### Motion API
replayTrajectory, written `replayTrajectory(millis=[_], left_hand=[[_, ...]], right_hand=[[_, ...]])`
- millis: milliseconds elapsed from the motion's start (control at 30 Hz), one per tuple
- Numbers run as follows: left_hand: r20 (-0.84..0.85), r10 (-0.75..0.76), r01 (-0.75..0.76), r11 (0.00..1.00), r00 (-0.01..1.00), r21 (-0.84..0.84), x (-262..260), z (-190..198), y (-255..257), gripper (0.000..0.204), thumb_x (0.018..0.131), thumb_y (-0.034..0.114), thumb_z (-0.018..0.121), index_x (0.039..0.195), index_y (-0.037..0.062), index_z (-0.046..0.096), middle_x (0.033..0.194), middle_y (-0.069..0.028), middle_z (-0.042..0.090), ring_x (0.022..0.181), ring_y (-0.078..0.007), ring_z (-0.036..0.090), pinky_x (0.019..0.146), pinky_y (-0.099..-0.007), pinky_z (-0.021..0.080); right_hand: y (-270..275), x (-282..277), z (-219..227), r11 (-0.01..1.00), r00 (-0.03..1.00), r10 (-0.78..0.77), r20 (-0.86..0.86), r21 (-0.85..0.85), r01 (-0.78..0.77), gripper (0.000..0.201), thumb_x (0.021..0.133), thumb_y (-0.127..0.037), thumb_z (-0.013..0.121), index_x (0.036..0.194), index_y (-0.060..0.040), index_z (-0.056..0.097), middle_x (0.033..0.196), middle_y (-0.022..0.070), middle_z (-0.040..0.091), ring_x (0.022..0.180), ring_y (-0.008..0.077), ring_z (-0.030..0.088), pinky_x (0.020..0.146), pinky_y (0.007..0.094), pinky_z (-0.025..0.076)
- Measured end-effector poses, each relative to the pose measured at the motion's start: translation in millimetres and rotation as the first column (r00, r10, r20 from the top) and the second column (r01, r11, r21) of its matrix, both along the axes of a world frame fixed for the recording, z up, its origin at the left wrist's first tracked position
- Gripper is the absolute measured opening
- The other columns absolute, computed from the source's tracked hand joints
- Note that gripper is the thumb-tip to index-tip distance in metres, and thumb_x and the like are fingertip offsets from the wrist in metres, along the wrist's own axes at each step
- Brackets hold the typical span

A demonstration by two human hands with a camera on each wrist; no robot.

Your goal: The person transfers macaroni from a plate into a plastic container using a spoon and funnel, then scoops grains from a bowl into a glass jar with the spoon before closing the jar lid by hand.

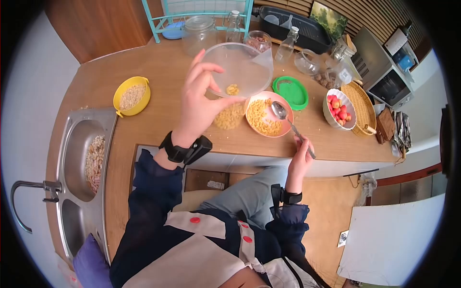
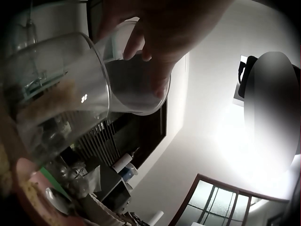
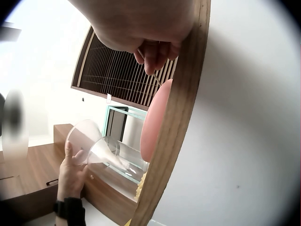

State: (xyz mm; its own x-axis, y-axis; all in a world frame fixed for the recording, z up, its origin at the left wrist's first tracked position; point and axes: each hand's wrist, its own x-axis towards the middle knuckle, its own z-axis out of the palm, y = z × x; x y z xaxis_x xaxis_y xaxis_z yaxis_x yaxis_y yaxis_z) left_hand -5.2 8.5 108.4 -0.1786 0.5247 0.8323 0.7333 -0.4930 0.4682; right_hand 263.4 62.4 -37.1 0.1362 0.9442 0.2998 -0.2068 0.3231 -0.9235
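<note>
My left hand (image 1: 199,91) grips the rim of a translucent plastic funnel (image 1: 230,62), thumb on one side and fingers on the other. In the right wrist view the funnel (image 3: 82,136) tilts, its spout inside the mouth of a clear glass jar (image 3: 134,153). A few yellow pieces lie in the funnel, and more fill the bottom of the jar (image 1: 228,118). My right hand (image 1: 301,156) holds a metal spoon (image 1: 280,111) by its handle, the spoon's bowl over a pink bowl (image 1: 286,127) of small yellow pieces.
A green lid (image 1: 294,93) lies beside the pink bowl. To the right stands a white bowl (image 1: 330,113) of red fruit next to a wicker basket (image 1: 367,108). A yellow bowl (image 1: 117,99) of flakes sits near the sink (image 1: 72,144). Glass bottles and jars line the back.
</note>
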Motion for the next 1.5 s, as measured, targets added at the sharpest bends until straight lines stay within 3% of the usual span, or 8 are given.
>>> replayTrajectory(millis=[267, 533, 633, 700, 933, 1367, 1433, 1500], left_hand=[[-0.027, 0.068, -0.07, 0.996, 0.997, -0.056, -0.3, 3.4, -1.9, 0.044, 0.052, 0.012, 0.082, 0.06, 0.0045, 0.04, 0.097, -0.0093, 0.055, 0.118, -0.0374, 0.04, 0.092, -0.0442, 0.038], [0.027, -0.024, 0.022, 0.999, 0.999, 0.044, -0.6, 14.1, -4.7, 0.043, 0.054, 0.013, 0.082, 0.061, 0.0039, 0.04, 0.096, -0.0094, 0.055, 0.117, -0.0374, 0.041, 0.092, -0.0433, 0.038], [0.006, 0.02, -0.019, 0.997, 1.0, -0.075, -5.2, 2.4, -2.4, 0.043, 0.052, 0.011, 0.082, 0.061, 0.0038, 0.04, 0.096, -0.0087, 0.055, 0.118, -0.0378, 0.04, 0.093, -0.0435, 0.037], [-0.077, 0.067, -0.072, 0.995, 0.995, -0.064, -2.7, 1.9, -6.9, 0.044, 0.053, 0.001, 0.08, 0.061, 0.0064, 0.037, 0.103, -0.0092, 0.056, 0.124, -0.036, 0.036, 0.088, -0.0412, 0.044], [0.053, 0.003, 0.0, 0.998, 0.999, -0.062, -5.2, -2.0, 3.2, 0.043, 0.051, 0.009, 0.082, 0.058, 0.0038, 0.04, 0.096, -0.0092, 0.055, 0.119, -0.0387, 0.039, 0.095, -0.044, 0.037], [-0.032, 0.092, -0.094, 0.994, 0.995, -0.055, 1.7, 3.7, -6.3, 0.041, 0.053, 0.01, 0.081, 0.06, 0.0034, 0.041, 0.093, -0.0095, 0.054, 0.119, -0.0375, 0.04, 0.094, -0.0432, 0.037], [0.01, -0.012, 0.012, 1.0, 1.0, -0.014, 2.9, 1.0, -7.8, 0.041, 0.053, 0.01, 0.081, 0.061, 0.0035, 0.04, 0.092, -0.0098, 0.054, 0.118, -0.0378, 0.04, 0.095, -0.0439, 0.036], [-0.011, 0.082, -0.082, 0.994, 0.997, -0.077, -2.5, -0.4, -1.1, 0.042, 0.053, 0.01, 0.081, 0.061, 0.0038, 0.04, 0.092, -0.0109, 0.054, 0.117, -0.0377, 0.041, 0.096, -0.0456, 0.034]], right_hand=[[4.8, -0.4, -7.2, 0.999, 0.999, -0.033, -0.023, -0.005, 0.033, 0.026, 0.094, -0.016, 0.04, 0.1, 0.0051, 0.054, 0.092, 0.012, 0.06, 0.089, 0.0175, 0.057, 0.087, 0.0307, 0.044], [3.0, -0.6, -1.6, 1.0, 0.999, 0.003, -0.046, 0.004, -0.003, 0.025, 0.094, -0.016, 0.041, 0.1, 0.0049, 0.054, 0.092, 0.0117, 0.06, 0.088, 0.017, 0.057, 0.088, 0.0304, 0.042], [2.0, -1.2, -1.9, 1.0, 0.999, -0.012, -0.031, 0.002, 0.012, 0.025, 0.094, -0.015, 0.041, 0.101, 0.0049, 0.054, 0.092, 0.0118, 0.06, 0.088, 0.0172, 0.057, 0.087, 0.0303, 0.043], [3.9, -1.3, -2.4, 1.0, 0.999, -0.012, -0.039, 0.006, 0.013, 0.025, 0.094, -0.016, 0.041, 0.101, 0.0052, 0.054, 0.092, 0.0119, 0.06, 0.087, 0.0171, 0.057, 0.086, 0.03, 0.044], [-1.8, 2.2, -3.6, 1.0, 0.999, -0.016, -0.039, -0.023, 0.015, 0.025, 0.094, -0.015, 0.041, 0.1, 0.0061, 0.054, 0.091, 0.0118, 0.06, 0.088, 0.0168, 0.057, 0.086, 0.0296, 0.044], [8.9, -4.2, 1.5, 0.999, 0.999, -0.032, -0.022, -0.011, 0.032, 0.026, 0.094, -0.016, 0.041, 0.101, 0.0061, 0.053, 0.092, 0.0133, 0.06, 0.088, 0.0175, 0.057, 0.087, 0.0304, 0.044], [1.7, 0.0, -0.8, 0.999, 0.999, -0.015, -0.036, -0.033, 0.014, 0.026, 0.094, -0.016, 0.041, 0.101, 0.0057, 0.053, 0.091, 0.0131, 0.06, 0.088, 0.0176, 0.057, 0.087, 0.0303, 0.044], [-4.4, 3.4, -3.2, 0.999, 1.0, -0.012, -0.027, -0.034, 0.011, 0.025, 0.094, -0.016, 0.041, 0.101, 0.0055, 0.053, 0.091, 0.0129, 0.06, 0.088, 0.0175, 0.057, 0.087, 0.0301, 0.044]])
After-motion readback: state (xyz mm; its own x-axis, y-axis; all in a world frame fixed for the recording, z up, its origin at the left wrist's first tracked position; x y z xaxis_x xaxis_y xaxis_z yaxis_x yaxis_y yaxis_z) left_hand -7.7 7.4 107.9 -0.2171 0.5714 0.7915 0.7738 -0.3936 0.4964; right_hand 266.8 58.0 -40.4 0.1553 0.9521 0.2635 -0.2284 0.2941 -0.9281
